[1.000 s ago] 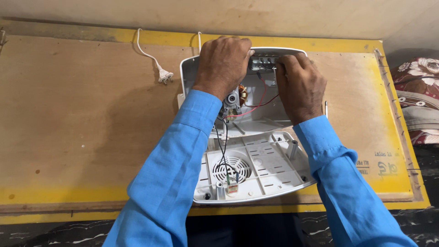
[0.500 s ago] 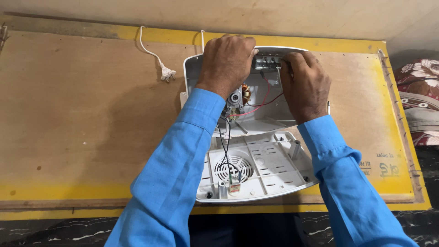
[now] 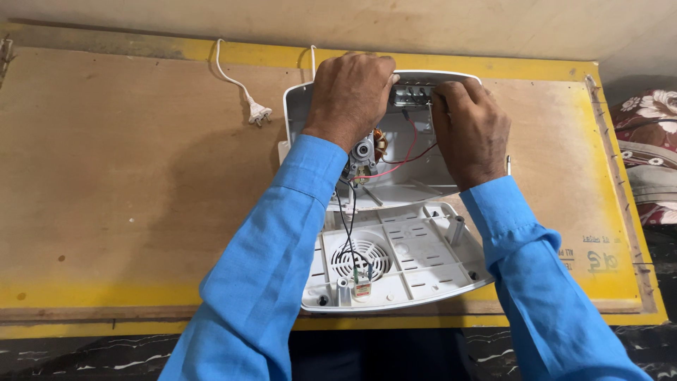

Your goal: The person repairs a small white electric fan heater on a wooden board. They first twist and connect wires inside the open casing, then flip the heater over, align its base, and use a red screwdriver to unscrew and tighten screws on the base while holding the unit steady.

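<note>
An opened white plastic appliance lies on a wooden board (image 3: 141,176). Its upper housing half (image 3: 416,176) holds a small motor with copper windings (image 3: 370,152) and red and black wires. My left hand (image 3: 350,95) grips the far rim of this housing next to a metal switch bracket (image 3: 411,94). My right hand (image 3: 469,130) pinches the right end of that bracket. The lower cover (image 3: 416,264), with a round vent grille (image 3: 360,259), lies nearer me, joined by black wires to a small part (image 3: 362,288). Both sleeves are blue.
A white power cord with a two-pin plug (image 3: 257,111) trails across the board's far side. The board has yellow painted edges (image 3: 423,60). A flowered cloth (image 3: 652,152) lies beyond the right edge, and a dark marbled surface (image 3: 84,349) runs along the near side.
Both hands stay on the housing's far rim and bracket, with only slight shifts of the fingers. The view has drifted a little.
</note>
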{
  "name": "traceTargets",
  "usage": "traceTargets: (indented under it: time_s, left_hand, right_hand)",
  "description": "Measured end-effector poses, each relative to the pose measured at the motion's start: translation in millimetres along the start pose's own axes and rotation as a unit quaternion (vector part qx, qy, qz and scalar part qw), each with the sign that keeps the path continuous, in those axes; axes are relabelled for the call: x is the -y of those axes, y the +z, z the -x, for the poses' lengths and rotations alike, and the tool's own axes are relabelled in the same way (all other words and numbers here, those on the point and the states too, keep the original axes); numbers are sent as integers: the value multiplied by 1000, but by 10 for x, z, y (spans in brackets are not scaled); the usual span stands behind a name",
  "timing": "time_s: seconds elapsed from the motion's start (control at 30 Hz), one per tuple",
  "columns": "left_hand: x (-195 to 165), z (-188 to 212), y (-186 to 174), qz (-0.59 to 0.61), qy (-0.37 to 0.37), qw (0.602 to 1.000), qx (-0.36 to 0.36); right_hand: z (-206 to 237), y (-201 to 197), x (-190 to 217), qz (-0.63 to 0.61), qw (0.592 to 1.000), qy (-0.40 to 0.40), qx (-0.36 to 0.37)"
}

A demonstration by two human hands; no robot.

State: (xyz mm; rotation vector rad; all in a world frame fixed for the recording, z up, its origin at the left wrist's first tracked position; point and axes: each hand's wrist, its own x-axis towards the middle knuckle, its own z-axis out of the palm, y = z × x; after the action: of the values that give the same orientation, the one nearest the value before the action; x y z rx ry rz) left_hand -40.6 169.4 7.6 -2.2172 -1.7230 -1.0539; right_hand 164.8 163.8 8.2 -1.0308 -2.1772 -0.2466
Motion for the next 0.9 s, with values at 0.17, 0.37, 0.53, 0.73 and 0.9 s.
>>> traceTargets:
  time_s: [0.17, 0.37, 0.53, 0.73, 0.9]
  left_hand:
    - [12, 2, -2, -4, 0, 1000, 9]
    - [12, 13, -21, -3, -4, 1000, 11]
    - [11, 31, -45, 2, 1, 1000, 2]
    - [9, 22, -43, 6, 4, 1000, 6]
    - [15, 28, -40, 11, 5, 1000, 1]
  right_hand:
    - [-21, 7, -30, 49, 998, -41, 9]
    - [-27, -1, -6, 40, 998, -20, 38]
    - [1, -82, 43, -35, 999, -21, 21]
    - [-3, -127, 62, -81, 995, 49, 28]
    - [28, -99, 70, -60, 995, 76, 24]
